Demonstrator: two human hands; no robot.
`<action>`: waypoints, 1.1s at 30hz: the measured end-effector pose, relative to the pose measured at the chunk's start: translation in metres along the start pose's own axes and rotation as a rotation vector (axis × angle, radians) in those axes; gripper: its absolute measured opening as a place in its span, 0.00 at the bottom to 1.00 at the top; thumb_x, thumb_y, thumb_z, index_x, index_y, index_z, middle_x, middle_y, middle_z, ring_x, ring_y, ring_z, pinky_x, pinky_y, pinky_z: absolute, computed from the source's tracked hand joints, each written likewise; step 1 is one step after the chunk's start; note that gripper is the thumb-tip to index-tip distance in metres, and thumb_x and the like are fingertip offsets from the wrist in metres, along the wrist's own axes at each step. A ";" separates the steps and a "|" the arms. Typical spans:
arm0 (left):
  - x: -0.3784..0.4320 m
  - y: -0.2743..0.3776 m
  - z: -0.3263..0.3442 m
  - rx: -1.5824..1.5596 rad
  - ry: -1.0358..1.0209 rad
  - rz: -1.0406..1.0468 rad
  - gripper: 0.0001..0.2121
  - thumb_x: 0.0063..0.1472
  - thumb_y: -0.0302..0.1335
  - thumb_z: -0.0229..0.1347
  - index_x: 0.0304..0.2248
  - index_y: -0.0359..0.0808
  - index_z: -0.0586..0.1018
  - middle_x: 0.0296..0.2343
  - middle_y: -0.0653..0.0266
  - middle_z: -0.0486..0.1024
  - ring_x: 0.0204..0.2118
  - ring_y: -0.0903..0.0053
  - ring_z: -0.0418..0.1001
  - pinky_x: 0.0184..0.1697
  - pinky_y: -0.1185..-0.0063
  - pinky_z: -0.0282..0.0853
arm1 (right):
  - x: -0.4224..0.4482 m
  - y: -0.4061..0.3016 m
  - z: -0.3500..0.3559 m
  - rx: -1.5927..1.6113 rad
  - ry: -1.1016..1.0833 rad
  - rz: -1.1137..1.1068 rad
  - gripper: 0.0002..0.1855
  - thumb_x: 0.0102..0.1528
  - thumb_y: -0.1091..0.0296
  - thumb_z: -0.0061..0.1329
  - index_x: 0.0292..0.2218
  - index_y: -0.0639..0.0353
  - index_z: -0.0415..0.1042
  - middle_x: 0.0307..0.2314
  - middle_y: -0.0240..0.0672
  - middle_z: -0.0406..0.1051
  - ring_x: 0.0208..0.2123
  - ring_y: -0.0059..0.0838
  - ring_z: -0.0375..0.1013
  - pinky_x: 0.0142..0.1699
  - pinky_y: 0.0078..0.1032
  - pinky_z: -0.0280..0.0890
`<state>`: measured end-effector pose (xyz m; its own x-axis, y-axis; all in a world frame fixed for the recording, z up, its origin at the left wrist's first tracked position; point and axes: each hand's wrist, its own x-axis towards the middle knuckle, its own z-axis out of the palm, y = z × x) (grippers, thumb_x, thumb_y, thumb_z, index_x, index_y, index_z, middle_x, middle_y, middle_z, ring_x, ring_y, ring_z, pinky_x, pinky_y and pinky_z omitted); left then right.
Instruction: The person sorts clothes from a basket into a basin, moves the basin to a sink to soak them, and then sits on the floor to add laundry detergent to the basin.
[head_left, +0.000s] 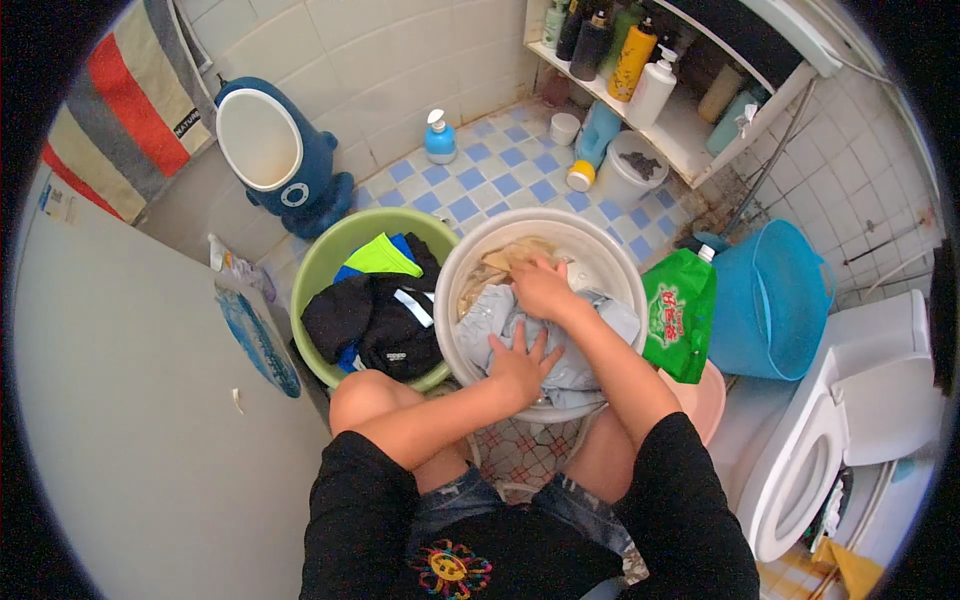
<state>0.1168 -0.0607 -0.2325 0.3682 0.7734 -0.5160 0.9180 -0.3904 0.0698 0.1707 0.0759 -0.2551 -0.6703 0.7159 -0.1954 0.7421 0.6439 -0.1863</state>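
Note:
A pale round plastic basin (444, 352) stands between my knees. Inside it, a light grey garment (480, 330) covers the near side, and a wet beige cloth (474, 279) lies at the far left. My left hand (523, 370) rests on the grey garment with its fingers spread, holding nothing. Farther in, my right hand (541, 289) reaches onto the edge of the beige cloth; its fingertips are partly hidden, so whether it grips the cloth is unclear. To the left, a green basin (301, 285) holds dark clothes (375, 322) and a neon yellow-green piece (386, 256).
Right of the basin are a green detergent pouch (681, 315), a blue bucket (772, 300) and a toilet (802, 472). A blue pump bottle (440, 139) stands on the tiled floor. A shelf (679, 150) with bottles is at upper right; a child's urinal (289, 157) hangs left.

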 end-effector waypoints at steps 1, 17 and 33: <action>-0.001 0.000 0.003 -0.002 0.051 -0.003 0.39 0.49 0.48 0.53 0.57 0.51 0.46 0.57 0.59 0.41 0.58 0.51 0.38 0.45 0.44 0.49 | 0.004 0.000 -0.005 0.118 -0.020 0.074 0.16 0.50 0.63 0.41 0.39 0.57 0.71 0.49 0.38 0.59 0.52 0.38 0.54 0.48 0.48 0.50; -0.004 0.012 0.006 -0.062 0.334 0.173 0.29 0.49 0.44 0.53 0.49 0.40 0.63 0.55 0.56 0.46 0.55 0.54 0.49 0.46 0.48 0.52 | -0.074 0.035 -0.110 1.549 0.834 -0.037 0.14 0.48 0.78 0.48 0.39 0.63 0.69 0.28 0.27 0.69 0.29 0.15 0.66 0.36 0.13 0.61; 0.028 -0.059 -0.027 -0.407 0.823 -0.107 0.11 0.45 0.23 0.52 0.31 0.30 0.72 0.32 0.54 0.70 0.37 0.60 0.67 0.38 0.68 0.64 | -0.158 0.059 -0.092 0.742 0.059 0.119 0.16 0.43 0.67 0.47 0.37 0.60 0.70 0.35 0.39 0.68 0.37 0.29 0.67 0.43 0.24 0.61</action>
<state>0.0767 -0.0030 -0.2280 0.1238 0.9673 0.2213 0.8770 -0.2110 0.4316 0.3210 0.0256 -0.1469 -0.5688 0.7961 -0.2066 0.5953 0.2252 -0.7713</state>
